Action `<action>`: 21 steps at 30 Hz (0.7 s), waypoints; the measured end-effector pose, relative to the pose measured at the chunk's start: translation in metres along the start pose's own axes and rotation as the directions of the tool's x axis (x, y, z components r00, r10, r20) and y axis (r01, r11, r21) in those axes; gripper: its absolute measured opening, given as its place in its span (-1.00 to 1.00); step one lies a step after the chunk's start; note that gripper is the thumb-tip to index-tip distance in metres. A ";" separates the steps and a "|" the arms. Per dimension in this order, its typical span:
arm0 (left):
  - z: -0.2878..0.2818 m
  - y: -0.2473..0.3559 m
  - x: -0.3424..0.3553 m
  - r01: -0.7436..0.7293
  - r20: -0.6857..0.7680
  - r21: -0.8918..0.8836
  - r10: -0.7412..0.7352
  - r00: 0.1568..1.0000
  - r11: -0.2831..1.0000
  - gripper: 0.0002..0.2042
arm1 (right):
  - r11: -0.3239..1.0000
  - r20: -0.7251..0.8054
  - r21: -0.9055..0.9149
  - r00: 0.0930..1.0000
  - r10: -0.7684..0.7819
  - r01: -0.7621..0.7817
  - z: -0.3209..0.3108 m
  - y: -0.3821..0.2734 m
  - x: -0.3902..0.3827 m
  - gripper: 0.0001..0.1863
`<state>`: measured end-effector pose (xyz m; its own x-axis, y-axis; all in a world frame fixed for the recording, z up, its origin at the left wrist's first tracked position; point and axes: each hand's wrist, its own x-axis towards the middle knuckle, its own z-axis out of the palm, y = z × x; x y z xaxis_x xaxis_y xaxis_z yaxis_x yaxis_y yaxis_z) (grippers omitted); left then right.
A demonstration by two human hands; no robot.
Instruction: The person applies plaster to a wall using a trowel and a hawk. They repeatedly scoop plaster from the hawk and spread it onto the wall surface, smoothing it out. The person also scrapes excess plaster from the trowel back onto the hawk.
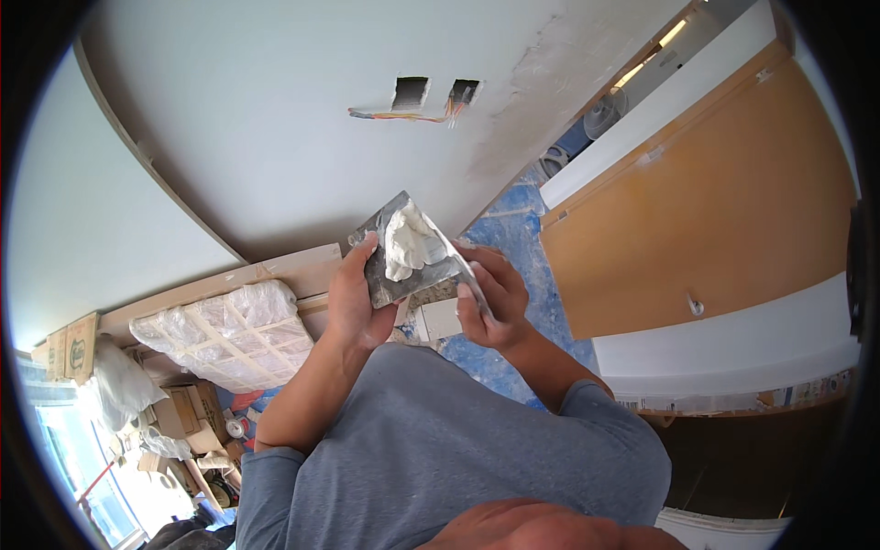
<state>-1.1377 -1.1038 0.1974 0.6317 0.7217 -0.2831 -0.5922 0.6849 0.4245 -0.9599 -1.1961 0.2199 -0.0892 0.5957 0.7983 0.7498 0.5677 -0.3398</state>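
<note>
Thin blade [456,257] sits pinched between the thumb and fingers of my right hand [500,295], in front of my chest, seen nearly edge-on; its long axis slants from upper left, at the white paste [410,243], down right into my grip. My left hand [350,298] clamps the grey plate [385,284], thumb on top, with one corner pointing up and away from me and the paste heaped mid-plate; I can't tell whether blade and plate touch. Beyond lie the blue floor covering [522,234], a plastic-wrapped bundle [229,332] to my left, the pale wall [302,137] with loose wires [403,116], and farther off a fan [602,115].
</note>
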 end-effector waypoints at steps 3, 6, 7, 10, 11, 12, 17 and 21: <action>0.016 0.002 -0.003 0.032 -0.041 0.009 -0.031 0.999 0.999 -0.67 | 0.984 0.223 -0.108 0.962 0.159 -0.138 -0.008 0.006 -0.001 -0.36; 0.001 0.006 0.001 0.060 -0.032 0.116 -0.057 0.998 0.991 -0.65 | 0.961 0.349 -0.227 0.909 0.229 -0.156 -0.018 0.016 -0.003 -0.30; -0.002 0.005 0.002 0.071 -0.047 0.169 -0.064 0.997 0.983 -0.66 | 0.959 0.383 -0.254 0.898 0.216 -0.122 -0.022 0.020 -0.004 -0.23; -0.016 -0.001 0.005 0.070 -0.064 0.136 -0.062 0.996 0.988 -0.67 | 0.946 0.484 -0.309 0.839 0.248 -0.101 -0.031 0.034 -0.009 -0.14; -0.013 0.000 0.004 0.072 -0.068 0.130 -0.064 0.996 0.989 -0.67 | 0.940 0.516 -0.325 0.813 0.270 -0.105 -0.034 0.040 -0.013 -0.13; -0.009 0.002 0.003 0.036 -0.059 0.113 -0.030 0.998 0.993 -0.67 | 0.928 0.551 -0.364 0.784 0.286 -0.082 -0.035 0.045 -0.019 -0.19; 0.024 0.027 -0.007 -0.139 -0.011 0.174 0.143 0.990 0.975 -0.68 | 0.875 0.435 -0.281 0.761 0.482 -0.394 -0.044 0.062 -0.026 -0.20; 0.019 0.038 0.007 -0.116 -0.030 0.262 0.128 0.991 0.958 -0.68 | 0.957 0.109 0.013 0.952 0.286 -0.289 -0.065 0.067 0.018 -0.38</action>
<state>-1.1461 -1.0746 0.2275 0.5356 0.8061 -0.2517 -0.5094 0.5462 0.6649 -0.8682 -1.1843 0.2437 0.0578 0.7916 0.6083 0.7351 0.3786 -0.5625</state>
